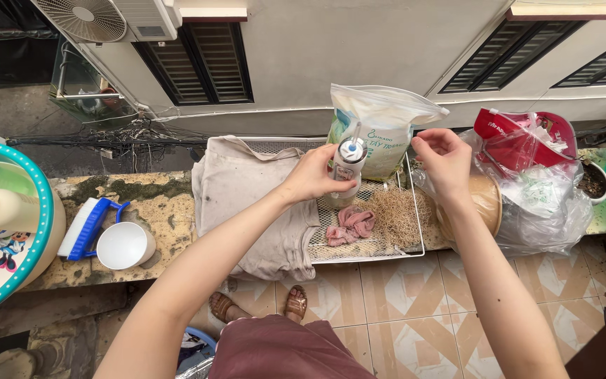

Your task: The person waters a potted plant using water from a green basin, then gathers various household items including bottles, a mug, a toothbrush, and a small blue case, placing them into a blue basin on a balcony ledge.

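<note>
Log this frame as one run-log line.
left hand: holds white bottle | right hand: raised, empty | below: wire rack, pink rag

Light: soft, even daylight from above is seen, bright and free of hard sun.
Shadows: only faint, diffuse shadows are cast under the round white plastic bowl [125,245] and below the white wire rack [387,247].
Glare: mild sheen is shown on the crumpled clear plastic bag [545,203] and on the metal cap of the small white spray bottle [348,165].
Dark areas: the louvred black window shutters [198,62] are rendered almost without detail.
Sharpness: the middle is held in focus; no motion blur is noted.
Distortion: wide-angle bending is seen at the edges, where the pale wall [359,42] is splayed outward and the forearms are stretched.
</note>
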